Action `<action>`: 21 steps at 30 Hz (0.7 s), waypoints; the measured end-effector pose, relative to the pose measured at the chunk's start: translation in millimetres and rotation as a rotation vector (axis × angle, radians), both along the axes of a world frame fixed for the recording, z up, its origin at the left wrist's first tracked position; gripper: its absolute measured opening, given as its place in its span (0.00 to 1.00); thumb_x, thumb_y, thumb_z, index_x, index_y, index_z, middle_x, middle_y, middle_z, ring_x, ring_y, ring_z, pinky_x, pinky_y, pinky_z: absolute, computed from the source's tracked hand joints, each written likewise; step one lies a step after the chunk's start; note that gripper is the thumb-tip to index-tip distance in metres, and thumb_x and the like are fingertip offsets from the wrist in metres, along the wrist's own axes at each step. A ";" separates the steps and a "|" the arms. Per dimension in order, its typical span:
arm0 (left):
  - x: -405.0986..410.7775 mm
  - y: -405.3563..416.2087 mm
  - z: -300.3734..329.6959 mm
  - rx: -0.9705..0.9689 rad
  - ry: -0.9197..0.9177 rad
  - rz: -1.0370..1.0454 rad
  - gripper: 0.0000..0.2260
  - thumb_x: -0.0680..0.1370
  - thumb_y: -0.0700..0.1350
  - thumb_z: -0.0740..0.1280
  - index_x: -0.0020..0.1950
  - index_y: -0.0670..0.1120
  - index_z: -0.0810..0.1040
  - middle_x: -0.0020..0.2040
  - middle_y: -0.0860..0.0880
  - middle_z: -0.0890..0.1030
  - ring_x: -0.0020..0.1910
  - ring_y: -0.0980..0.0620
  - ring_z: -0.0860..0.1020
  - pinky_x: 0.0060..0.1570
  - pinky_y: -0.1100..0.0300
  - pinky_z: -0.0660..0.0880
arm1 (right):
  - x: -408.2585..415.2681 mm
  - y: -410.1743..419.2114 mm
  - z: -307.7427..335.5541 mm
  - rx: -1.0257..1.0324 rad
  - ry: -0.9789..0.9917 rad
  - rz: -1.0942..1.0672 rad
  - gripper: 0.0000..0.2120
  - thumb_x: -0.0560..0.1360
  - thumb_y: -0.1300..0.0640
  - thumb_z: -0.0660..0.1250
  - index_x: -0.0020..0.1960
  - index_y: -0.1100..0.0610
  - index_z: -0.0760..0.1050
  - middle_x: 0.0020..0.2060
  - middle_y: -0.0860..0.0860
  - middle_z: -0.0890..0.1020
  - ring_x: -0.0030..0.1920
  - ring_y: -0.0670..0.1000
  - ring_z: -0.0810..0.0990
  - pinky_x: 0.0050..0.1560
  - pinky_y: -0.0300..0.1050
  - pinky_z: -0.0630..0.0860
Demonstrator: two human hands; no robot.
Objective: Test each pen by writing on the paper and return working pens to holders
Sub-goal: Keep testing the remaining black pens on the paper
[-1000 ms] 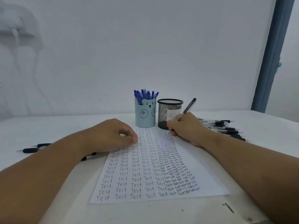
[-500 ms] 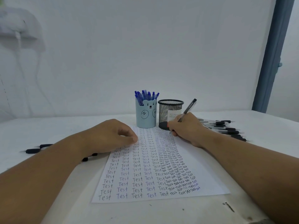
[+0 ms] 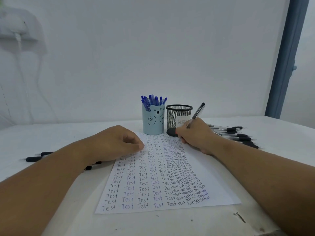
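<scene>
On the white table (image 3: 51, 137) in front of me lay the paper (image 3: 211, 169), its sheet packed with columns of the word "Test", larger at the near edge and crowded toward the right. My left hand (image 3: 112, 143) rested on the sheet's upper left part, fingers curled loosely under, fingertips pressing the page and holding nothing. My right hand (image 3: 196, 135) sat at the far right corner of the sheet, closed in a writing grip around a black pen (image 3: 197, 111); the pen leaned up and to the right, its cap end above my knuckles, its tip hidden behind my fingers, so I could not tell whether it touched the page. Just beyond the sheet stood two holders side by side: a pale blue bear cup (image 3: 153, 121) full of blue pens (image 3: 153, 100), and a black mesh cup (image 3: 178, 119) just behind my right hand, with only a white label seen through the mesh. More black pens (image 3: 238, 135) lay in a pile on the table to the right of that hand. A few others (image 3: 36, 156) lay to the left, partly hidden under my left forearm.
</scene>
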State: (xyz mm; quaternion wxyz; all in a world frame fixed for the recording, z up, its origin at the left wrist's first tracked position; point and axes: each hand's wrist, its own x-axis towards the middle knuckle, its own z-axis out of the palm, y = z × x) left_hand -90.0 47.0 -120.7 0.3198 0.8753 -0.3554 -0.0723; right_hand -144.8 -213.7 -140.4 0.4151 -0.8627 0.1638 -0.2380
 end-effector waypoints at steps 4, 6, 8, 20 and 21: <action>0.4 0.3 -0.3 0.001 0.008 -0.001 0.07 0.78 0.56 0.71 0.49 0.56 0.87 0.51 0.64 0.85 0.54 0.64 0.81 0.63 0.58 0.74 | 2.6 -2.3 -0.6 0.025 -0.016 -0.027 0.13 0.72 0.58 0.66 0.42 0.70 0.79 0.29 0.54 0.80 0.24 0.47 0.69 0.27 0.37 0.63; 0.4 0.5 -0.3 -0.001 0.014 -0.001 0.07 0.78 0.56 0.71 0.49 0.56 0.87 0.51 0.63 0.85 0.54 0.62 0.81 0.65 0.56 0.74 | 3.2 -2.6 -0.8 0.008 -0.009 -0.033 0.14 0.71 0.58 0.66 0.43 0.71 0.79 0.29 0.54 0.80 0.25 0.48 0.69 0.28 0.37 0.64; 0.5 0.6 -0.1 0.006 0.012 0.000 0.07 0.78 0.56 0.70 0.49 0.56 0.87 0.51 0.63 0.85 0.54 0.62 0.81 0.65 0.56 0.74 | 2.9 -2.1 -0.8 0.003 -0.002 -0.033 0.14 0.71 0.57 0.67 0.43 0.70 0.80 0.30 0.54 0.81 0.26 0.48 0.70 0.29 0.38 0.66; 0.5 0.2 -0.1 0.011 0.009 -0.002 0.08 0.78 0.56 0.70 0.49 0.56 0.87 0.51 0.63 0.85 0.54 0.63 0.81 0.65 0.56 0.74 | 2.9 -0.5 -0.9 -0.033 -0.014 -0.050 0.14 0.73 0.57 0.64 0.41 0.70 0.79 0.32 0.56 0.82 0.30 0.50 0.73 0.34 0.42 0.70; 0.7 0.2 -0.2 0.010 0.008 -0.002 0.08 0.78 0.56 0.70 0.49 0.56 0.87 0.51 0.62 0.85 0.54 0.62 0.81 0.65 0.56 0.74 | 2.6 -0.2 -0.3 -0.033 -0.005 -0.043 0.13 0.72 0.57 0.65 0.40 0.68 0.79 0.32 0.56 0.81 0.30 0.50 0.73 0.34 0.42 0.70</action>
